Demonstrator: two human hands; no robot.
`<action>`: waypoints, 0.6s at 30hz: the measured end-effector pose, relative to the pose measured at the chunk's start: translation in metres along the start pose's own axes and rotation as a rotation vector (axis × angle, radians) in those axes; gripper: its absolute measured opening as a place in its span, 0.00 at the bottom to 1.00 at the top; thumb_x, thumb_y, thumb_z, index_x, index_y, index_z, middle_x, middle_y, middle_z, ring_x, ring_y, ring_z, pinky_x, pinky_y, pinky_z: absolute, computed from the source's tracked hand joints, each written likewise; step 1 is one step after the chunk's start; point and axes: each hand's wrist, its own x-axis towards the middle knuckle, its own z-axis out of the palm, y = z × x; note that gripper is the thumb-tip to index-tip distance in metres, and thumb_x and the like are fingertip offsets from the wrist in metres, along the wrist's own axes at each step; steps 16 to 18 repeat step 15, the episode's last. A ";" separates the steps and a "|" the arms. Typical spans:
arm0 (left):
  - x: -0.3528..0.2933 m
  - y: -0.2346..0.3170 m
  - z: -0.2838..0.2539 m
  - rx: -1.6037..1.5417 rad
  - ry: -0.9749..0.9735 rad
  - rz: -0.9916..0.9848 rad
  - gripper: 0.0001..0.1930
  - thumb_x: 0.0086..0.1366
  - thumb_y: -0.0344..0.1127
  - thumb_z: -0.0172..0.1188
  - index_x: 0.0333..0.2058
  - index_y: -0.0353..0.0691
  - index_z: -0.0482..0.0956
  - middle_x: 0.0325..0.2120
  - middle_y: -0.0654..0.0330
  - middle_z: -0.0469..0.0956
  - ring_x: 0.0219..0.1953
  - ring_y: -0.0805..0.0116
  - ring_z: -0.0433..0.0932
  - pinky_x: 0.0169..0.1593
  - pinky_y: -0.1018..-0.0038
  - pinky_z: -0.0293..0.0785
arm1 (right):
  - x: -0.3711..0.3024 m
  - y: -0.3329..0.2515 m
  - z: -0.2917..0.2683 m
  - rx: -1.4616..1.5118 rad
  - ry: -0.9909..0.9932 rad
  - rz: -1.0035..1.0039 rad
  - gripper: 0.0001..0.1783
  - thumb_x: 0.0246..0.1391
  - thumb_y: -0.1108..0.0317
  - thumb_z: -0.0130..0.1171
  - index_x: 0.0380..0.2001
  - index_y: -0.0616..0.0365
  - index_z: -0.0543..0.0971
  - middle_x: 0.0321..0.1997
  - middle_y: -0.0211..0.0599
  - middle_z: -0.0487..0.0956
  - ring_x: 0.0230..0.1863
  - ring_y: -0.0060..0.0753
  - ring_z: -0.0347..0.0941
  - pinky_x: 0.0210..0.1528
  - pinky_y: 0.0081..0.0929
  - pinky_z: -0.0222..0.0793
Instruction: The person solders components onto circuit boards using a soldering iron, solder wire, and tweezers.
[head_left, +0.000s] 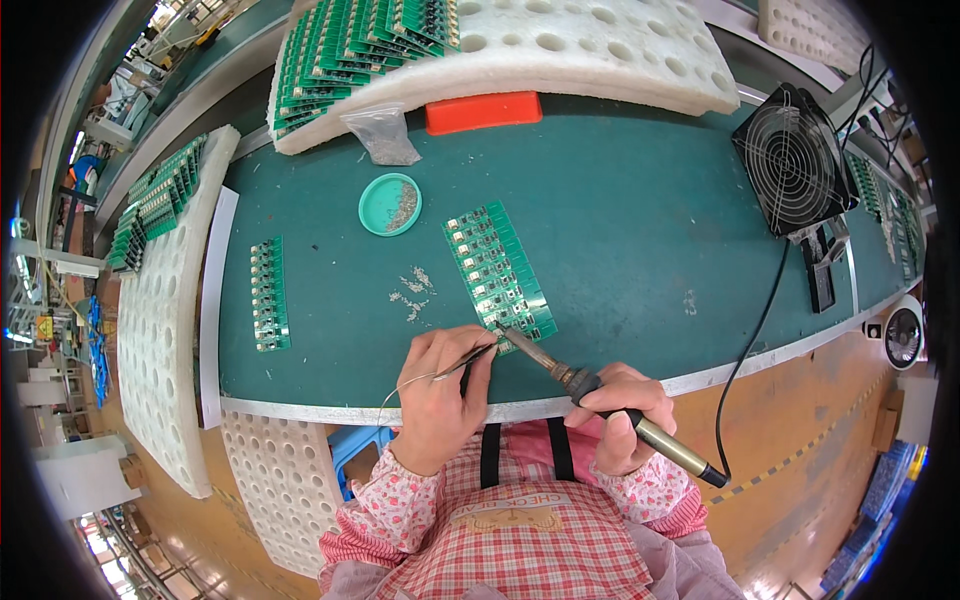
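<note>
My right hand [622, 412] is closed around the handle of a soldering iron [655, 440]. The iron's tip points left and reaches the near end of a green circuit board panel [497, 268] lying on the bench. At that same end, my left hand [440, 385] pinches a thin solder wire [392, 394], which curves out behind the fingers. A slim dark tool, apparently tweezers [467, 374], is also between these fingers, partly hidden. Rows of small white and black parts sit on the panel. Left of it are loose small metal pieces [411, 292] in a scattered pile.
A narrower circuit board [269, 294] lies at the left. Farther back are a round teal dish [389, 205] of small parts, a clear bag [383, 135] and a red tray [483, 112]. White foam racks [600, 55] hold boards. A black fan [795, 160] stands at right; the iron's cord [748, 375] hangs nearby.
</note>
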 end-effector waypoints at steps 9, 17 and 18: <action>0.000 0.000 0.000 0.006 0.002 0.018 0.13 0.55 0.19 0.65 0.39 0.35 0.77 0.36 0.53 0.81 0.37 0.53 0.79 0.40 0.66 0.74 | 0.004 -0.001 0.002 -0.037 -0.076 -0.032 0.13 0.67 0.62 0.47 0.38 0.61 0.75 0.17 0.34 0.80 0.18 0.26 0.70 0.24 0.30 0.67; 0.000 -0.001 -0.001 0.013 -0.003 0.016 0.13 0.55 0.19 0.65 0.40 0.35 0.77 0.37 0.52 0.81 0.37 0.52 0.79 0.40 0.66 0.74 | 0.004 -0.001 0.003 -0.033 -0.076 -0.027 0.14 0.67 0.61 0.48 0.38 0.61 0.75 0.18 0.35 0.80 0.18 0.27 0.71 0.23 0.29 0.68; 0.000 -0.001 -0.001 0.013 -0.003 0.016 0.13 0.55 0.19 0.65 0.40 0.35 0.77 0.37 0.52 0.81 0.37 0.52 0.79 0.40 0.66 0.74 | 0.004 -0.001 0.003 -0.033 -0.076 -0.027 0.14 0.67 0.61 0.48 0.38 0.61 0.75 0.18 0.35 0.80 0.18 0.27 0.71 0.23 0.29 0.68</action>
